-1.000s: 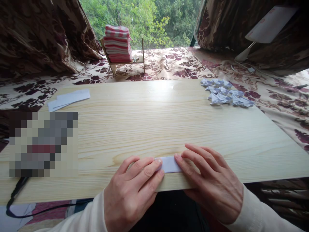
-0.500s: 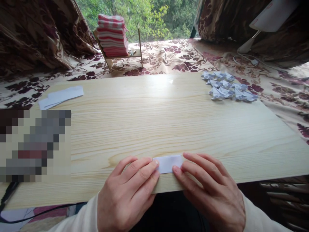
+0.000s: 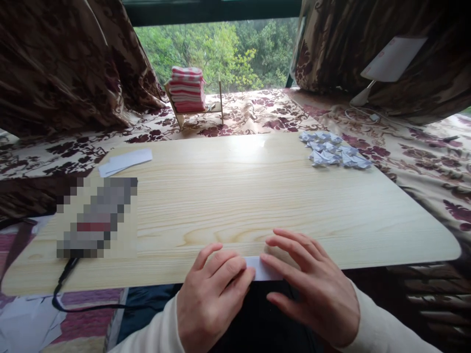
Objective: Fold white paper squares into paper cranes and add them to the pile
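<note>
A folded white paper strip [image 3: 262,270] lies at the front edge of the wooden board. My left hand [image 3: 215,291] grips its left end between thumb and curled fingers, which cover that part. Over the right end, my right hand [image 3: 309,284] has its fingers spread. Its index fingertip is at the paper's upper side, and the thumb hangs apart from it below the edge.
Several folded white paper pieces [image 3: 333,149] cluster at the board's [image 3: 221,196] far right. Flat paper strips [image 3: 127,161] lie far left, above a blurred-out device [image 3: 101,218] with a black cable [image 3: 64,279]. Behind are stacked pink-white cloths [image 3: 187,89] and a lamp [image 3: 395,59].
My view has tilted up, showing more of the window. My right thumb has come off the paper and its fingers have spread. My left hand stays at the left end.
</note>
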`<state>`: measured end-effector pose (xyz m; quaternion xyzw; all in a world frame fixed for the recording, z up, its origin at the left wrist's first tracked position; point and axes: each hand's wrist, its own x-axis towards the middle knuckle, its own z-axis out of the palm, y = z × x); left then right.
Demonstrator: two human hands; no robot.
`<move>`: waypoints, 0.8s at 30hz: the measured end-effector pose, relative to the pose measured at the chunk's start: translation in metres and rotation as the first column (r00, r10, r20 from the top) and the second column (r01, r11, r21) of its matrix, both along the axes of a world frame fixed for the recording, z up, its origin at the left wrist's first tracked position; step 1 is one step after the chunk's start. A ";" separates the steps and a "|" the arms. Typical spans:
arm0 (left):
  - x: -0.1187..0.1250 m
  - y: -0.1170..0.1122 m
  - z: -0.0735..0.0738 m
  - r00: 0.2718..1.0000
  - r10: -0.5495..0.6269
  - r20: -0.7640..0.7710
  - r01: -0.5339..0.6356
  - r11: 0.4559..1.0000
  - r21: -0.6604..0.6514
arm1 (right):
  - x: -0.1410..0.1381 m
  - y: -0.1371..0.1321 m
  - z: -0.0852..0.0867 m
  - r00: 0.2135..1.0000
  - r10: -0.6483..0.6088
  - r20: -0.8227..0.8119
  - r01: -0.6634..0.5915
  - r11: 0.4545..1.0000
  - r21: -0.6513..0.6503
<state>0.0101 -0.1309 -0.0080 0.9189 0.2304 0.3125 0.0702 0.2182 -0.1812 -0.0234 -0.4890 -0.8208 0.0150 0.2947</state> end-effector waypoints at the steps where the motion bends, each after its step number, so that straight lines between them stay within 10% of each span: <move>1: 0.001 -0.001 0.001 0.999 0.016 0.029 -0.016 1.000 -0.016 | -0.002 -0.001 -0.002 1.000 0.013 -0.017 -0.012 1.000 0.012; 9: 0.012 0.024 0.048 0.978 0.174 0.115 -0.071 0.797 -0.600 | -0.006 0.037 0.043 0.870 -0.036 -0.492 -0.075 0.976 -0.204; 15: 0.032 0.095 0.055 0.925 0.292 0.242 0.020 0.599 -0.801 | -0.007 0.123 0.058 0.686 -0.183 -0.704 -0.165 0.903 -0.396; 24: 0.031 0.180 0.038 0.821 0.429 0.376 0.046 0.606 -0.794 | 0.013 0.199 0.029 0.578 -0.266 -0.771 -0.108 0.912 -0.395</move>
